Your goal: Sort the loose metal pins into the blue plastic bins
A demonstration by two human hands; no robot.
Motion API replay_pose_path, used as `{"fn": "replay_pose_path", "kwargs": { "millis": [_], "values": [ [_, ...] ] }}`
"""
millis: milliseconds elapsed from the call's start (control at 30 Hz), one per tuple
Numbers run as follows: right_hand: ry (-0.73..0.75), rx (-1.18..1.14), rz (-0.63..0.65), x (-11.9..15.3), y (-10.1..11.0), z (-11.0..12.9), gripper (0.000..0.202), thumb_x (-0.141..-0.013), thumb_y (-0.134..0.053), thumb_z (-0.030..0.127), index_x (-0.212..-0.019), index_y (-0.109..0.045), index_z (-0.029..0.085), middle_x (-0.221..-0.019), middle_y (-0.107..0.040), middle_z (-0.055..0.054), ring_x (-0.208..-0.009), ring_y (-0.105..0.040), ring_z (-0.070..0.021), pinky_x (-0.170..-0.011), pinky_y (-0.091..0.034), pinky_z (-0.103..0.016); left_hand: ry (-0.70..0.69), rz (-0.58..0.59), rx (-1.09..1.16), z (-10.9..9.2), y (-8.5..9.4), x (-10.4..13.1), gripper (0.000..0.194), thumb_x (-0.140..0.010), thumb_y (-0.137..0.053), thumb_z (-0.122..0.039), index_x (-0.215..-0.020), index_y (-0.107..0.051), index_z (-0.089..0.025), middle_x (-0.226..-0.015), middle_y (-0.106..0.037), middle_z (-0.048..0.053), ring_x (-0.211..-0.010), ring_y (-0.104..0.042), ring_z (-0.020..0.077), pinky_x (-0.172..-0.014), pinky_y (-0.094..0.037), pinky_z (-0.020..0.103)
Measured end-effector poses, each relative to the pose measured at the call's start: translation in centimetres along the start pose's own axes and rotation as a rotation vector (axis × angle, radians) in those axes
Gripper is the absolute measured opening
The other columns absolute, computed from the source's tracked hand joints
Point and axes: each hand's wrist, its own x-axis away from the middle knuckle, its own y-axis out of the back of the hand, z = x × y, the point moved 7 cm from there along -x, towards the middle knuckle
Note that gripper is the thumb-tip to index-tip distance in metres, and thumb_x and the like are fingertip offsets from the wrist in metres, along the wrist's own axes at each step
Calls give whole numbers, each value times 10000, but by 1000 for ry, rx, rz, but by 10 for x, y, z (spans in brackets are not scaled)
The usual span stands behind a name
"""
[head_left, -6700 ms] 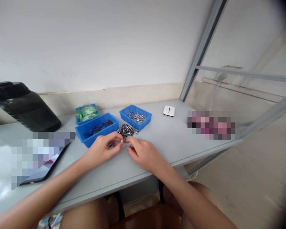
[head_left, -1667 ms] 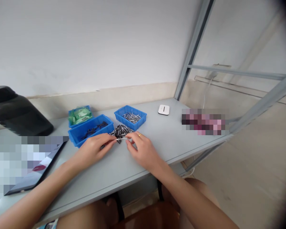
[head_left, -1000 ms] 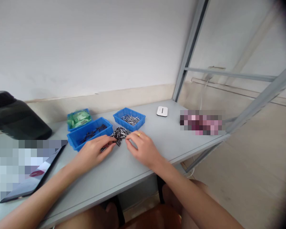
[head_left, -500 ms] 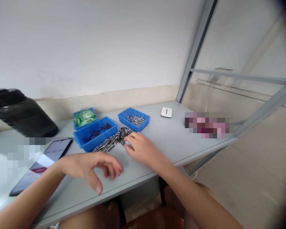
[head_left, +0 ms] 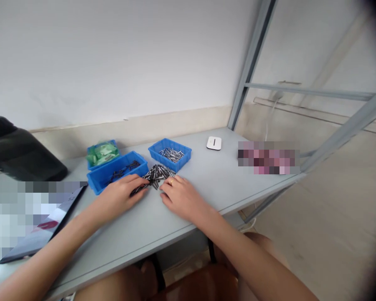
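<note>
A heap of thin metal pieces point(head_left: 158, 172), silvery and dark, lies on the grey table point(head_left: 138, 238). My left hand point(head_left: 122, 194) rests on the heap's left part, fingers slightly bent and apart, covering some pieces. At the right edge of the heap is my right hand point(head_left: 181, 196), a ring on one finger, its fingers loosely spread and touching the pieces. Just behind my left hand stands a blue bin point(head_left: 95, 184) with dark screw-like pieces. Another blue bin point(head_left: 183, 161), behind the heap, holds silvery pieces.
A third blue bin point(head_left: 92, 149) with a green plastic bag point(head_left: 103, 154) stands at the back left. Left of it is a dark bottle point(head_left: 28, 150), with a tablet point(head_left: 59, 221) in front. A white device point(head_left: 214, 143) and a blurred pink object point(head_left: 266, 158) lie to the right.
My left hand has moved forward from above the table's front onto the left part of the heap. My right hand stays beside the heap. The view has shifted slightly.
</note>
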Motion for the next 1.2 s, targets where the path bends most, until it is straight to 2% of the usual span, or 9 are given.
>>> {"fn": "replay_pose_path", "kwargs": {
  "millis": [167, 300, 533, 700, 1200],
  "values": [
    [10, -3, 4, 1, 1, 1, 107, -901, -527, 232, -928, -609, 168, -961, -611, -55, -937, -514, -201, -833, -415, -326, -67, 38, -92, -6, -8, 1, 334, -952, -380, -378, -1037, -658, -215, -1000, -650, 63, -960, -613, 238, -809, -486, 350],
    [3, 10, 1, 0, 1, 1, 114, -901, -528, 239, -921, -610, 163, -961, -610, -60, -941, -512, -204, -829, -415, -327, -95, 27, -116, -9, -10, -1, 334, -957, -357, -320, -1017, -670, -222, -966, -659, 56, -926, -621, 222, -777, -490, 325],
    [-4, -11, 5, 0, 0, 0, 114, -900, -530, 231, -926, -619, 165, -965, -615, -57, -947, -511, -198, -843, -409, -319, -28, -23, -257, -8, -10, 3, 338, -959, -355, -319, -1032, -664, -205, -993, -670, 78, -927, -625, 256, -752, -499, 364],
    [-5, -7, -1, 0, 0, 0, 104, -894, -539, 236, -910, -614, 166, -966, -614, -57, -939, -508, -198, -831, -407, -319, 59, -44, -272, -4, -6, 3, 309, -935, -391, -314, -1029, -666, -211, -986, -682, 69, -931, -634, 273, -722, -499, 371],
    [-1, -24, 25, 1, 1, -1, 129, -907, -510, 231, -934, -618, 165, -971, -611, -58, -946, -503, -191, -848, -399, -313, 40, -39, -213, -4, -6, 2, 359, -943, -345, -336, -982, -683, -219, -962, -696, 59, -913, -645, 259, -741, -491, 361]
  ]
}}
